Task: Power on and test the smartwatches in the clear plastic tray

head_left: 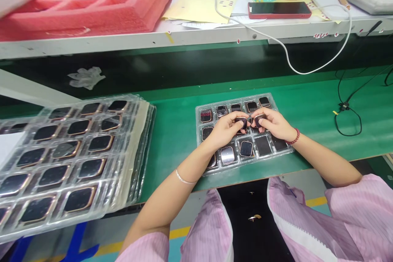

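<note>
A clear plastic tray (233, 165) holds rows of square smartwatch bodies with dark glass faces and thin gold rims, such as the watch body (246, 148) in its front row. Over the middle of this tray, my left hand (226, 129) pinches one smartwatch body (242, 121) between thumb and fingers. Close beside it, my right hand (274, 123) grips a second smartwatch body (259, 120). The two held pieces are near each other, and my fingertips partly cover them. Some tray pockets are hidden under my hands.
Left stands a stack of clear trays (146, 147) full of similar watch bodies. On the shelf above lie pink foam (144, 16), papers (199, 7), a phone (279, 10) and a calculator (371, 0). A white cable (287, 55) hangs down; a black cable (346, 133) lies right on the green mat (319, 106).
</note>
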Demonstrator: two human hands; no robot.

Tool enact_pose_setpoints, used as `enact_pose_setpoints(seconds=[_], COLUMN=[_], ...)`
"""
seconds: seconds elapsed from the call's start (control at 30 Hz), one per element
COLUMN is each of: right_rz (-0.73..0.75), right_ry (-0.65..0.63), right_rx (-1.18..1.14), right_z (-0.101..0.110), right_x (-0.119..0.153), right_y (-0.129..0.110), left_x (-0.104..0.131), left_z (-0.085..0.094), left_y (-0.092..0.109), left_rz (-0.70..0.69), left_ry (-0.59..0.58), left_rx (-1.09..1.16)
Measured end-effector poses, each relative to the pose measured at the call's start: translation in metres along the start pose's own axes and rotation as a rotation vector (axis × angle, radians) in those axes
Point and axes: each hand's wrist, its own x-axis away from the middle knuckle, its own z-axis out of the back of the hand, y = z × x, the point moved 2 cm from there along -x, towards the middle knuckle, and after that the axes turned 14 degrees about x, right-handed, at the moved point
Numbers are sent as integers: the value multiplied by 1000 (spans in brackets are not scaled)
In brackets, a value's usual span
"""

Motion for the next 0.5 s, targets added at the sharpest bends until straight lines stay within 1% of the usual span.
enact_pose_setpoints(seconds=[0.1,0.27,0.5], right_rz=[14,7,36], right_ry=[-3,4,13], right_rx=[-9,-13,2], right_z=[-1,-1,-1], right_x=[0,1,1], right_y=[-1,-2,-1], left_x=[0,0,1], left_z=[-1,-1,-2], left_y=[2,3,2], left_rz=[-13,-43,-16], left_ry=[6,-14,6], left_rx=[-8,-18,7])
